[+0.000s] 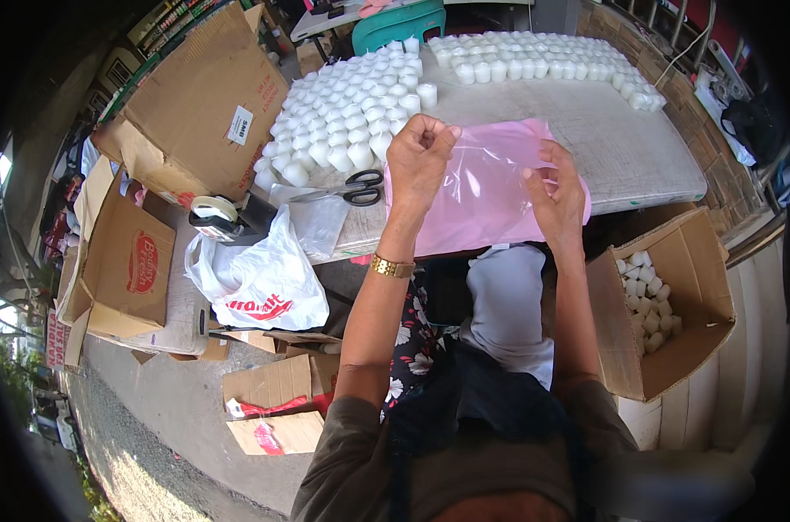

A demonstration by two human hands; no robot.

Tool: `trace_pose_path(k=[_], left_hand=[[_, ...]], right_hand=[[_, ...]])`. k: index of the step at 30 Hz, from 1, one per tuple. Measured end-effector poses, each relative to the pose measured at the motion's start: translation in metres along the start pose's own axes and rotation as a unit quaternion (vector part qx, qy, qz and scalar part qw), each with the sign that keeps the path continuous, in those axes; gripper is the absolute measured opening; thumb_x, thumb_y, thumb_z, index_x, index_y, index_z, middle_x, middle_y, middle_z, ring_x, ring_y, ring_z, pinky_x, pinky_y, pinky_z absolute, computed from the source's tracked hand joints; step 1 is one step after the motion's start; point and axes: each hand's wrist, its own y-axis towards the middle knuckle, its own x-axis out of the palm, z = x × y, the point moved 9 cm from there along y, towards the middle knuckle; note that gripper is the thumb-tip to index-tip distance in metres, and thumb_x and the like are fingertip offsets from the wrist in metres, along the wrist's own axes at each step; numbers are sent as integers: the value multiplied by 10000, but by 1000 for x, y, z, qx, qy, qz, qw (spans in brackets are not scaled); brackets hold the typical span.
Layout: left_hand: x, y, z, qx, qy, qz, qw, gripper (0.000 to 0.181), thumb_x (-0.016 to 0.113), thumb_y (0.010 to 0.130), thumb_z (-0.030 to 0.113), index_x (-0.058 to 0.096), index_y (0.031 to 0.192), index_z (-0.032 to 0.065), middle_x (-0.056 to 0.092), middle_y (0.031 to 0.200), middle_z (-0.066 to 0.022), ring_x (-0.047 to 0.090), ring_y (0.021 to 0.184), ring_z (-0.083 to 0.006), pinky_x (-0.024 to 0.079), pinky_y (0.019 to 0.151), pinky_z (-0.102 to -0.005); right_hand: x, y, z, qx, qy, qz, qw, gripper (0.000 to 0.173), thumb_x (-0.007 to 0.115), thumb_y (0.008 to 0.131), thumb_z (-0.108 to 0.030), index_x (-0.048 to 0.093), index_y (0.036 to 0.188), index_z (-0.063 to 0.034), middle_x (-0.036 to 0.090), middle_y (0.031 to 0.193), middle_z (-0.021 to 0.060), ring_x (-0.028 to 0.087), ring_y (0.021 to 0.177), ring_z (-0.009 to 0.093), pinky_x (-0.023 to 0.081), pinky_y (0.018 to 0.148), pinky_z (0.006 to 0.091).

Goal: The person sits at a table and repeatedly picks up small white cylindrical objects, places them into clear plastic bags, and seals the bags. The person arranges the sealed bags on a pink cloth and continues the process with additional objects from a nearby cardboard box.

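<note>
My left hand (424,156) pinches the edge of a clear plastic bag or film (476,169) between thumb and fingers. The film hangs over a pink sheet (460,225) at the table's front edge. My right hand (554,192) is at the film's right side, thumb and fingers apart; whether it touches the film is unclear. Left of my left hand, rows of white votive candles (349,121) stand close together with wicks up. Black-handled scissors (362,188) lie beside the pink sheet, their blades over flat clear plastic (310,228).
More candles (532,59) stand in rows along the table's (636,156) far side. At left are a tape dispenser (222,215), a white plastic bag (264,274) and cardboard boxes (205,98). Right of me, an open carton (695,313) holds loose white candles (649,300).
</note>
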Motion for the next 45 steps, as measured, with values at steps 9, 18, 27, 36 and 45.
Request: trace_pose_path(k=[9, 18, 27, 36, 45], left_hand=[[73, -37, 60, 499, 400, 17, 769, 134, 677, 761, 54, 606, 874, 63, 577, 1134, -124, 588, 1026, -305, 449, 1019, -533], [87, -52, -13, 353, 365, -87, 857, 228, 665, 747, 21, 605, 967, 28, 618, 1150, -175, 600, 1087, -371, 516, 901, -423], [65, -45, -8, 294, 276, -71, 912, 210, 690, 760, 41, 586, 938, 5, 632, 944, -161, 620, 935, -368, 521, 755, -445], [64, -40, -4, 218, 229, -118, 941, 180, 687, 822, 85, 541, 875, -7, 606, 872, -160, 595, 868, -383, 487, 745, -440], [54, -60, -17, 248, 250, -165, 921, 113, 659, 847, 80, 603, 916, 10, 636, 1104, -144, 597, 1011, -372, 498, 871, -426]], right_hand=[[8, 3, -15, -53, 11, 26, 998, 153, 616, 878, 8, 659, 1024, -9, 644, 939, 100, 621, 809, 201, 506, 696, 312], [25, -1, 29, -6, -7, -88, 996, 309, 601, 828, 49, 630, 1119, -49, 625, 1044, 110, 609, 830, 215, 490, 693, 319], [64, -3, 26, -47, 62, -216, 973, 657, 575, 751, 96, 494, 1369, -111, 471, 1383, 124, 528, 1212, 318, 443, 994, 357], [57, 2, 24, -64, 74, -118, 988, 398, 541, 819, 103, 621, 1190, -17, 623, 1226, 162, 615, 1139, 336, 515, 911, 360], [33, -4, 29, -181, -92, -149, 968, 275, 593, 834, 49, 689, 1085, -11, 654, 1222, 165, 615, 1148, 346, 491, 968, 401]])
